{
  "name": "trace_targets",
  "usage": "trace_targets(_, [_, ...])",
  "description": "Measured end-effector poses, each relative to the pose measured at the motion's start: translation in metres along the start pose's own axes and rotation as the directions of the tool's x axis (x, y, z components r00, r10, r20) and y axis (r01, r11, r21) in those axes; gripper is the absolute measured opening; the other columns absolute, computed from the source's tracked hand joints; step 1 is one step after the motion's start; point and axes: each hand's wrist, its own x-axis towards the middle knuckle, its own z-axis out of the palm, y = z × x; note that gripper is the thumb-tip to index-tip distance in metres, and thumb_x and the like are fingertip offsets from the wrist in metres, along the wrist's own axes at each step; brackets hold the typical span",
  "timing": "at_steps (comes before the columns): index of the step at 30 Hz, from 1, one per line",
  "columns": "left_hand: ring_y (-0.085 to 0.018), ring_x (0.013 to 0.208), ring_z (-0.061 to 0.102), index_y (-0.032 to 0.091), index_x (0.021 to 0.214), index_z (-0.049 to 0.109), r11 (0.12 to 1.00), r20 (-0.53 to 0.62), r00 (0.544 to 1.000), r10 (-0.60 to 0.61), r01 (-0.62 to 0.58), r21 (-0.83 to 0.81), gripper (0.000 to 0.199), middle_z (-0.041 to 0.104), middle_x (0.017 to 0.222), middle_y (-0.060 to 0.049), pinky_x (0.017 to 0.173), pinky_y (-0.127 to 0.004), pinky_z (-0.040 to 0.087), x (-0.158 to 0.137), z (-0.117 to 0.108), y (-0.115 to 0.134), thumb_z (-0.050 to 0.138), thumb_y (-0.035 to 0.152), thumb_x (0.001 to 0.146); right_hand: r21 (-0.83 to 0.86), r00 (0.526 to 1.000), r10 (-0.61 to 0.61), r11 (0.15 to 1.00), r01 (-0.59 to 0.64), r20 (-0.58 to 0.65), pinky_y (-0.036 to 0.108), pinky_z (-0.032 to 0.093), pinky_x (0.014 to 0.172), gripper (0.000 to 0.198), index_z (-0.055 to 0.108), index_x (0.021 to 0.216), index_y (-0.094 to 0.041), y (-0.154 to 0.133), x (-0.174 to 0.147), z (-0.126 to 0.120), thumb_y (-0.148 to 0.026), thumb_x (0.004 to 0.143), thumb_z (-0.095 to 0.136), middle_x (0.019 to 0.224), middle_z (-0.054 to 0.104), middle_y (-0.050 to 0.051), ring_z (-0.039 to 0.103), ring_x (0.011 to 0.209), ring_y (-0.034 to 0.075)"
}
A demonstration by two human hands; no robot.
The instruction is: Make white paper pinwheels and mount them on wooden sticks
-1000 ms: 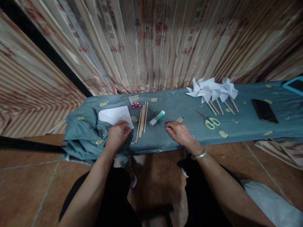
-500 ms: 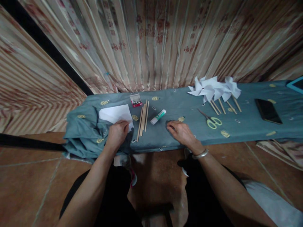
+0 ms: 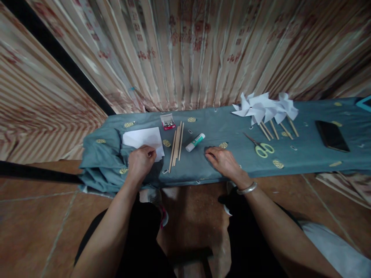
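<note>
My left hand (image 3: 141, 161) rests over the near edge of a stack of white paper (image 3: 147, 136), its fingers curled loosely together. Nothing shows between them. On the cloth to the right lies my right hand (image 3: 224, 163), fingers bent and close together, with nothing visible in them. Several wooden sticks (image 3: 176, 146) lie side by side between the hands. A glue stick (image 3: 195, 142) with a green label lies just right of the sticks. Behind the sticks stands a small open box of metal pins (image 3: 168, 122). Scissors (image 3: 262, 148) with pale green handles lie right of my right hand.
Several white paper pinwheels (image 3: 265, 109) on sticks lie at the back right. A dark phone (image 3: 332, 135) is farther right, and a blue-edged object (image 3: 364, 104) sits at the far right. The grey-green cloth (image 3: 214, 125) covers the narrow table; a curtain (image 3: 185, 54) hangs behind.
My left hand has shifted slightly to the left over the paper. My right hand stays in place on the cloth. The whole view has moved a little.
</note>
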Motion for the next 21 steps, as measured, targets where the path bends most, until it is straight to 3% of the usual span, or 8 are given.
trace_targets(7, [-0.021,0.078,0.068,0.019,0.080,0.073,0.989,-0.061,0.997,-0.046,0.037,-0.140,0.023,0.075,0.089,-0.006,0.070,-0.028,0.048,0.001,-0.006,-0.006,0.053,0.031,0.079,-0.003,1.000,-0.003,1.000,0.003,-0.018,0.030,0.047,0.087,0.022,0.068,0.100,-0.017,0.000,0.000,0.002,-0.022,0.093,0.048,0.101,0.072,0.009,0.066,0.095,0.022])
trace_targets(11, [-0.018,0.071,0.067,0.019,0.074,0.071,0.950,-0.175,0.980,-0.092,0.034,-0.309,0.019,0.074,0.081,-0.003,0.067,-0.026,0.050,0.003,-0.012,-0.010,0.060,0.034,0.076,-0.007,1.000,-0.008,1.000,0.008,-0.018,0.031,0.048,0.085,0.021,0.068,0.098,-0.016,-0.001,0.002,0.000,-0.020,0.092,0.049,0.099,0.073,0.011,0.067,0.093,0.023])
trace_targets(15, [-0.016,0.068,0.066,0.018,0.074,0.069,0.910,-0.392,0.916,-0.083,-0.090,-0.405,0.016,0.072,0.077,-0.002,0.066,-0.026,0.052,0.005,-0.032,0.001,0.063,0.033,0.078,0.005,1.000,-0.009,1.000,0.009,-0.005,0.032,0.049,0.084,0.021,0.068,0.097,-0.016,-0.002,0.004,-0.001,-0.020,0.092,0.048,0.098,0.073,0.011,0.067,0.094,0.024])
trace_targets(18, [-0.016,0.075,0.068,0.019,0.076,0.069,0.893,-0.528,0.849,0.034,-0.263,-0.366,0.014,0.072,0.079,-0.002,0.071,-0.027,0.053,0.003,-0.053,0.025,0.064,0.030,0.082,0.066,1.000,-0.009,0.998,0.011,-0.023,0.034,0.049,0.087,0.024,0.068,0.098,-0.015,-0.001,0.003,-0.002,-0.020,0.093,0.046,0.101,0.073,0.012,0.067,0.096,0.025])
trace_targets(20, [-0.015,0.080,0.068,0.020,0.078,0.068,0.874,-0.615,0.778,0.127,-0.381,-0.301,0.011,0.073,0.083,-0.002,0.077,-0.028,0.054,0.001,-0.061,0.048,0.063,0.027,0.084,0.152,0.996,0.017,0.988,-0.003,-0.089,0.037,0.048,0.091,0.025,0.068,0.102,-0.014,0.002,0.002,-0.003,-0.023,0.093,0.046,0.106,0.072,0.013,0.066,0.100,0.026])
trace_targets(21, [-0.015,0.084,0.069,0.020,0.083,0.068,0.866,-0.607,0.775,0.177,-0.416,-0.278,0.009,0.073,0.087,-0.002,0.080,-0.028,0.054,0.000,-0.062,0.060,0.061,0.026,0.086,0.218,0.991,0.049,0.976,-0.020,-0.127,0.038,0.047,0.092,0.025,0.068,0.103,-0.015,0.003,0.001,-0.005,-0.025,0.092,0.047,0.108,0.071,0.013,0.066,0.102,0.027])
